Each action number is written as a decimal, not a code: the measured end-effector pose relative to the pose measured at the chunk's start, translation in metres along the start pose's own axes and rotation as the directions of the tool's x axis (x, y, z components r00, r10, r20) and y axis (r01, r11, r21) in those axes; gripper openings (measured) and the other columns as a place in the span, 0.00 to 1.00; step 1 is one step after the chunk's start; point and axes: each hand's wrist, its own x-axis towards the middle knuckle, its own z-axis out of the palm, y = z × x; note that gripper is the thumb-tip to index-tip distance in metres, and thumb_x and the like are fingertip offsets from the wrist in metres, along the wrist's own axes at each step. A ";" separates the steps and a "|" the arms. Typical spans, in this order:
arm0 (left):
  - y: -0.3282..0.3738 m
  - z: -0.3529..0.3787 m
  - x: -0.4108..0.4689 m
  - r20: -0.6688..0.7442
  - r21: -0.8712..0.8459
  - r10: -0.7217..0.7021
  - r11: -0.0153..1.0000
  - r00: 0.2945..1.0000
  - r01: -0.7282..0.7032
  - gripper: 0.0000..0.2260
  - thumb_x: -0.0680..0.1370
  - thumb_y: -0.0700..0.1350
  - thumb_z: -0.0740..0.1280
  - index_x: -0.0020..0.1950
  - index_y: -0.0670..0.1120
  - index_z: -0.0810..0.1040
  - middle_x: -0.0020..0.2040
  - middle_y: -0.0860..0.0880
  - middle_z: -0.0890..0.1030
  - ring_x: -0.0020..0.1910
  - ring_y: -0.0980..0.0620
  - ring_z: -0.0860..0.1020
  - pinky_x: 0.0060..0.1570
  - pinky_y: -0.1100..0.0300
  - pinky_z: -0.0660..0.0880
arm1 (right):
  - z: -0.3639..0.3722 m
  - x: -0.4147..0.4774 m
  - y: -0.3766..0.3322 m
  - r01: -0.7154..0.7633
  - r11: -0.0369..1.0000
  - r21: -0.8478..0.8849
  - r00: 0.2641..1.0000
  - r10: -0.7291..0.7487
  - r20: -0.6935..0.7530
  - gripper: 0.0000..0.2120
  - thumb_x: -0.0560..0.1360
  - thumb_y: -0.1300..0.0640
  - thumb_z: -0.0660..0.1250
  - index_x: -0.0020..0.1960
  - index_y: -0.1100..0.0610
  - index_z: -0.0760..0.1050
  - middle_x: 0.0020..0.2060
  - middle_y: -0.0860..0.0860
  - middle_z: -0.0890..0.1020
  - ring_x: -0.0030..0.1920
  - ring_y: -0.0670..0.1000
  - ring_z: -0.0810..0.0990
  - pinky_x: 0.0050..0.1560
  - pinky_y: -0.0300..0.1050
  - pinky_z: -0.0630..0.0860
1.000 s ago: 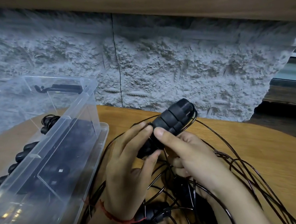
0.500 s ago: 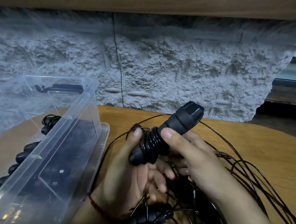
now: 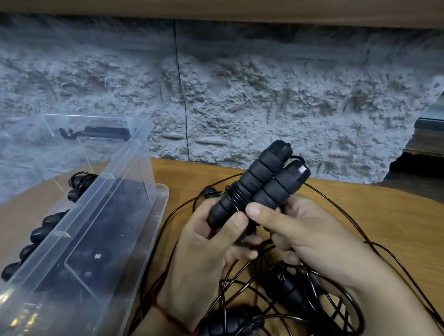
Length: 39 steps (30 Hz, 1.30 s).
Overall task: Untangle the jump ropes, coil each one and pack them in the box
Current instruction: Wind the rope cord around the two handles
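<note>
A clear box (image 3: 125, 195) stands on the left of the counter (image 3: 368, 215), open at the top. Inside it lie coiled ropes (image 3: 81, 182) with their black foam handles, stacked along the near wall; further dark ones show blurred through the plastic.

Right of the box and above the counter, the left grip (image 3: 203, 247) curls round the lower end of a wound handle (image 3: 242, 192) with several turns of cord about its middle. The right grip (image 3: 305, 235) holds a second handle (image 3: 279, 192), thumb across its base. The two handles touch side by side, tilted up and away.

Under both grips a tangle (image 3: 285, 301) of loose black rope sprawls on the counter, with two more handles in it.
</note>
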 end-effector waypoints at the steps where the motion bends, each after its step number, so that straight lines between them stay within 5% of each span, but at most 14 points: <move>1: -0.003 0.000 0.001 -0.045 0.041 0.058 0.998 0.997 -0.057 0.15 0.72 0.49 0.79 0.57 0.47 0.84 0.52 0.41 0.85 0.43 0.42 0.85 0.35 0.55 0.83 | 0.000 0.001 0.001 0.001 1.000 0.016 1.000 -0.001 0.000 0.03 0.75 0.47 0.73 0.44 0.45 0.84 0.34 0.49 0.70 0.27 0.44 0.62 0.25 0.38 0.65; 7: -0.011 -0.006 0.002 -0.224 0.366 0.449 0.861 0.865 -0.353 0.20 0.72 0.47 0.80 0.63 0.48 0.80 0.54 0.47 0.84 0.48 0.45 0.85 0.42 0.45 0.85 | 0.011 0.004 0.008 -0.109 0.984 0.140 0.994 0.110 0.001 0.10 0.81 0.46 0.67 0.55 0.51 0.81 0.33 0.48 0.69 0.29 0.46 0.63 0.26 0.37 0.68; 9: -0.013 -0.009 0.003 -0.185 0.471 0.550 0.777 0.815 -0.417 0.21 0.74 0.41 0.79 0.65 0.47 0.79 0.55 0.49 0.84 0.52 0.45 0.84 0.52 0.41 0.82 | 0.016 0.003 0.006 -0.134 0.980 0.148 0.991 0.133 0.018 0.12 0.78 0.39 0.67 0.53 0.45 0.82 0.34 0.47 0.68 0.29 0.45 0.62 0.26 0.37 0.64; 13: -0.015 -0.009 0.000 -0.015 0.674 0.699 0.536 0.715 -0.509 0.25 0.72 0.36 0.79 0.66 0.49 0.78 0.61 0.50 0.82 0.61 0.47 0.82 0.61 0.63 0.75 | 0.015 0.003 0.005 -0.122 0.984 0.131 0.992 0.118 0.040 0.26 0.73 0.28 0.70 0.55 0.49 0.84 0.34 0.46 0.66 0.30 0.46 0.60 0.28 0.38 0.60; 16: -0.014 -0.010 -0.003 0.179 0.779 0.762 0.277 0.623 -0.562 0.28 0.71 0.31 0.80 0.66 0.49 0.78 0.63 0.48 0.80 0.64 0.48 0.80 0.64 0.56 0.76 | 0.020 0.016 0.013 -0.131 0.980 0.152 0.973 0.156 -0.168 0.35 0.55 0.21 0.77 0.45 0.49 0.87 0.33 0.48 0.72 0.31 0.49 0.66 0.34 0.45 0.63; 18: -0.015 -0.012 -0.003 0.229 0.782 0.779 0.211 0.584 -0.587 0.28 0.71 0.29 0.79 0.66 0.48 0.77 0.64 0.46 0.80 0.66 0.48 0.80 0.67 0.56 0.74 | 0.020 0.021 0.019 -0.123 0.974 0.188 0.950 0.170 -0.261 0.30 0.51 0.22 0.79 0.40 0.44 0.87 0.35 0.50 0.77 0.32 0.51 0.70 0.37 0.48 0.65; 20: -0.016 -0.011 -0.006 0.231 0.713 0.725 0.327 0.648 -0.620 0.25 0.74 0.34 0.78 0.68 0.48 0.77 0.69 0.43 0.78 0.70 0.43 0.77 0.71 0.49 0.72 | 0.017 0.016 0.017 -0.080 0.977 0.196 0.963 0.126 -0.238 0.23 0.60 0.28 0.78 0.42 0.46 0.86 0.35 0.49 0.76 0.27 0.47 0.66 0.33 0.43 0.61; 22: -0.017 -0.008 -0.009 0.133 0.565 0.610 0.601 0.781 -0.566 0.22 0.78 0.42 0.72 0.72 0.47 0.76 0.73 0.41 0.76 0.71 0.37 0.76 0.67 0.37 0.75 | 0.011 0.007 0.015 -0.002 0.976 0.218 0.977 0.048 -0.209 0.23 0.67 0.33 0.74 0.47 0.52 0.85 0.32 0.46 0.76 0.25 0.43 0.64 0.27 0.40 0.58; 25: -0.001 -0.008 -0.003 -0.119 0.112 0.187 0.978 0.975 -0.174 0.23 0.74 0.60 0.73 0.63 0.47 0.82 0.59 0.38 0.84 0.50 0.42 0.86 0.39 0.44 0.85 | 0.008 0.002 0.013 0.105 0.979 0.176 0.982 -0.075 -0.171 0.31 0.70 0.34 0.73 0.55 0.62 0.81 0.35 0.54 0.75 0.29 0.51 0.66 0.27 0.39 0.58; 27: 0.010 -0.008 0.002 0.040 -0.084 -0.185 0.979 0.982 0.188 0.34 0.76 0.73 0.63 0.63 0.45 0.85 0.45 0.37 0.84 0.32 0.46 0.83 0.24 0.57 0.78 | 0.008 0.002 0.014 0.126 0.990 0.061 0.989 -0.121 -0.084 0.32 0.71 0.33 0.70 0.59 0.60 0.81 0.39 0.63 0.80 0.35 0.57 0.69 0.29 0.41 0.60; 29: 0.013 -0.010 0.001 0.186 -0.080 -0.363 0.921 0.913 0.382 0.40 0.77 0.76 0.57 0.72 0.45 0.78 0.37 0.39 0.80 0.24 0.49 0.78 0.19 0.63 0.71 | 0.008 0.001 0.015 0.106 0.994 0.014 0.994 -0.106 0.021 0.28 0.73 0.35 0.71 0.60 0.58 0.81 0.41 0.62 0.85 0.35 0.57 0.77 0.32 0.40 0.64; 33: 0.015 -0.023 -0.006 0.357 -0.116 -0.372 0.892 0.857 0.436 0.40 0.71 0.71 0.73 0.76 0.48 0.75 0.35 0.43 0.79 0.19 0.57 0.73 0.17 0.68 0.67 | 0.011 -0.005 0.010 0.123 0.987 0.099 0.978 -0.138 0.157 0.21 0.78 0.53 0.70 0.65 0.65 0.77 0.39 0.52 0.87 0.34 0.47 0.83 0.35 0.29 0.74; 36: 0.018 -0.029 -0.006 0.469 -0.047 -0.338 0.913 0.816 0.405 0.32 0.74 0.68 0.73 0.71 0.50 0.80 0.40 0.45 0.83 0.22 0.60 0.77 0.19 0.69 0.70 | 0.006 -0.008 0.007 0.125 0.991 0.053 0.963 -0.134 0.232 0.22 0.77 0.53 0.70 0.68 0.62 0.75 0.37 0.47 0.85 0.34 0.45 0.82 0.37 0.29 0.75; 39: 0.016 -0.025 -0.008 0.413 0.000 -0.311 0.940 0.856 0.341 0.33 0.72 0.68 0.75 0.66 0.45 0.82 0.42 0.42 0.83 0.24 0.57 0.78 0.20 0.67 0.71 | 0.000 -0.011 0.002 0.110 0.994 -0.006 0.962 -0.105 0.250 0.22 0.79 0.54 0.68 0.71 0.56 0.73 0.33 0.46 0.83 0.35 0.42 0.81 0.36 0.27 0.74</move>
